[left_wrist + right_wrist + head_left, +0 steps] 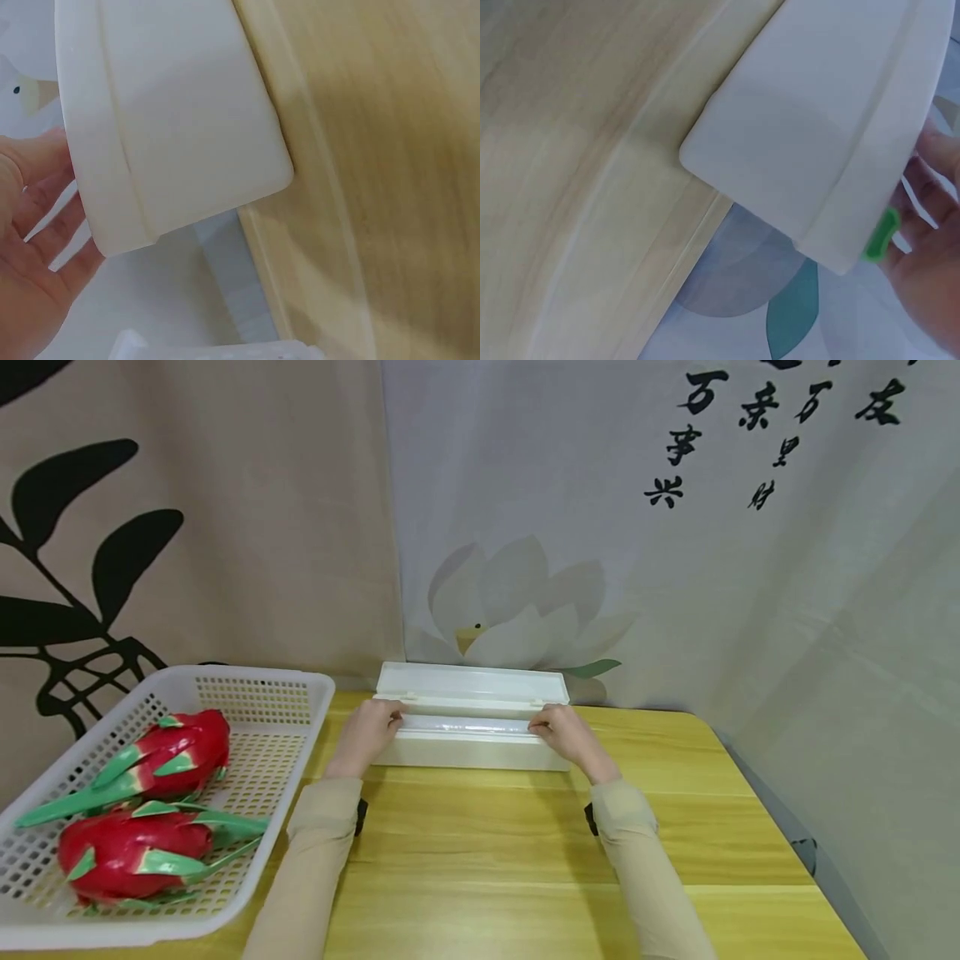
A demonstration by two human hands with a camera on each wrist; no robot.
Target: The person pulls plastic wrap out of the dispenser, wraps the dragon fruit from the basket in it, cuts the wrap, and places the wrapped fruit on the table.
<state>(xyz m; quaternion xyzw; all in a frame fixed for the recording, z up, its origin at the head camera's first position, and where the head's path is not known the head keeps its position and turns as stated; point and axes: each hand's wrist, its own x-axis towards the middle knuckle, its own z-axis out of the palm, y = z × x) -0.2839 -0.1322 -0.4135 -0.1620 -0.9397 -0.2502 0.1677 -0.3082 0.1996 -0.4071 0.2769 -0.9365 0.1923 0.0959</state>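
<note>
A white cling film dispenser box (pixel 472 755) sits at the back of the table with its lid (pixel 474 681) raised. Along the opening stretches shiny clear cling film (pixel 465 724). My left hand (pixel 366 735) pinches the film at the left end, and my right hand (pixel 573 739) pinches it at the right end. In the left wrist view the fingertips of the left hand (pixel 34 240) go behind the box edge. The right wrist view shows the right hand (pixel 930 255) likewise, next to a green tab (pixel 883 235); the box hides its fingertips.
To the left stands a white plastic basket (pixel 300 739) holding two red dragon fruits, one farther back (pixel 191 752) and one nearer (pixel 127 852). A printed curtain (pixel 675 602) hangs right behind the wooden table (pixel 480 860), whose right edge slants away.
</note>
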